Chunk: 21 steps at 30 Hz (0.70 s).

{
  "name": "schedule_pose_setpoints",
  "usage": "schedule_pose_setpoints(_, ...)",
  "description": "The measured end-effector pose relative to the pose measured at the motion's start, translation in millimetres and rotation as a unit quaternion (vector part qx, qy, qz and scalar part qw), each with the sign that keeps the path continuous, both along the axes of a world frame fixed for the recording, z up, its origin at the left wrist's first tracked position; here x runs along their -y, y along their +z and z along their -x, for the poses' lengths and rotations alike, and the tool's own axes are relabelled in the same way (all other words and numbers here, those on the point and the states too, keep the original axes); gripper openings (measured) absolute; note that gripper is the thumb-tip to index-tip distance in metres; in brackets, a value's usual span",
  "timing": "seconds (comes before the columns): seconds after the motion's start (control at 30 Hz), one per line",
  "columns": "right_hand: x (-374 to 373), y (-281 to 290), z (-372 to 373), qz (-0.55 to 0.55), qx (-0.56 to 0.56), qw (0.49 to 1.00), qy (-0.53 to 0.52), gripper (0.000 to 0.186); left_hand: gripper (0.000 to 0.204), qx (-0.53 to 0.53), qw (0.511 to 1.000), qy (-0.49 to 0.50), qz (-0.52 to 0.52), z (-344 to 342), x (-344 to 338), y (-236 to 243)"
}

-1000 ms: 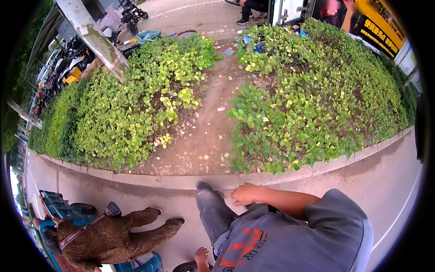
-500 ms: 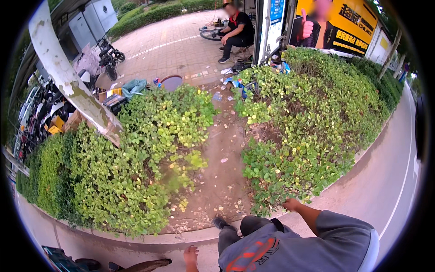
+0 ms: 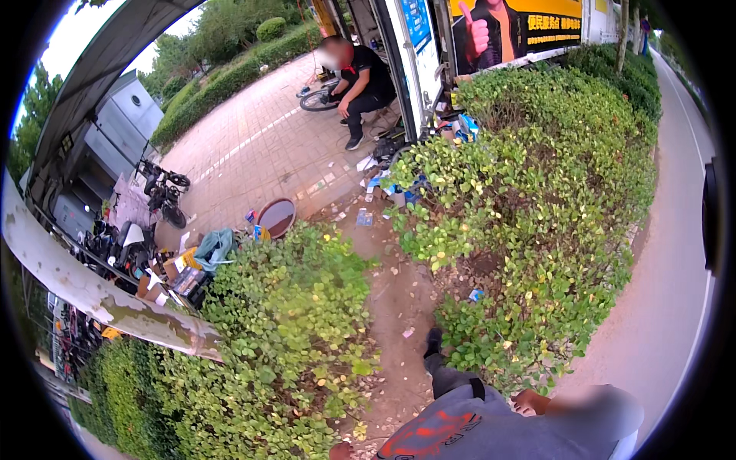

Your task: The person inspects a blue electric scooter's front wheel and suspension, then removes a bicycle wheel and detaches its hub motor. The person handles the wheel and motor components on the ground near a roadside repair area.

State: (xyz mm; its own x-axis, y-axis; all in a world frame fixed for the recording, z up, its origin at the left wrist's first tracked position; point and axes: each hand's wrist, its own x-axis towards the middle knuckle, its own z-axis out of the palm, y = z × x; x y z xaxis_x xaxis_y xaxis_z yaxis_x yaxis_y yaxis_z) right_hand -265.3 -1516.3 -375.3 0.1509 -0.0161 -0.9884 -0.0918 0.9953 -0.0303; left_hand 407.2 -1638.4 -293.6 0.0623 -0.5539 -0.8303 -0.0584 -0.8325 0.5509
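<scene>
My right hand [image 3: 529,401] hangs beside my body at the edge of the right-hand hedge [image 3: 529,253], fingers loosely bent and apart. I see nothing in it. Only a bit of my left hand [image 3: 341,451] shows at the lower edge, near the left-hand hedge [image 3: 284,299]; its fingers are too hidden to read. Between the hedges runs a dirt path [image 3: 395,307] strewn with dry leaves. One dark shoe [image 3: 434,342] of mine is on it.
Ahead, a person [image 3: 369,84] in black sits by a bicycle wheel [image 3: 319,100] on brick paving. A round basin [image 3: 277,218], a teal cloth or bag [image 3: 215,248] and boxes lie beyond the left hedge. A pale tree trunk [image 3: 107,295] leans at left. Litter [image 3: 365,218] lies on the path.
I have stepped forward from the kerb onto the dirt path. The seated person, basin and litter appear nearer. My left hand has dropped mostly out of view.
</scene>
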Motion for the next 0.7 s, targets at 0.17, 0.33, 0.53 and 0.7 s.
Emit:
schedule_pose_setpoints(0.17,236.4,48.1,-6.0,0.183,-0.129,0.971,-0.084,0.031,0.026,0.299,0.795,-0.486,0.208,25.3,149.2,41.8)
schedule_pose_setpoints(0.33,467.3,143.1,31.8,0.425,-0.132,0.887,-0.124,0.032,0.031,0.191,0.976,-0.105,0.006,156.8,331.3,146.8)
schedule_pose_setpoints(0.53,645.1,230.5,25.9,0.418,-0.219,0.879,-0.065,0.035,0.036,0.059,0.996,-0.062,0.012,127.8,422.4,69.5)
schedule_pose_setpoints(0.7,774.2,189.7,9.0,0.441,-0.13,0.888,0.011,0.041,0.033,0.157,0.928,-0.338,-0.002,135.1,538.9,43.4)
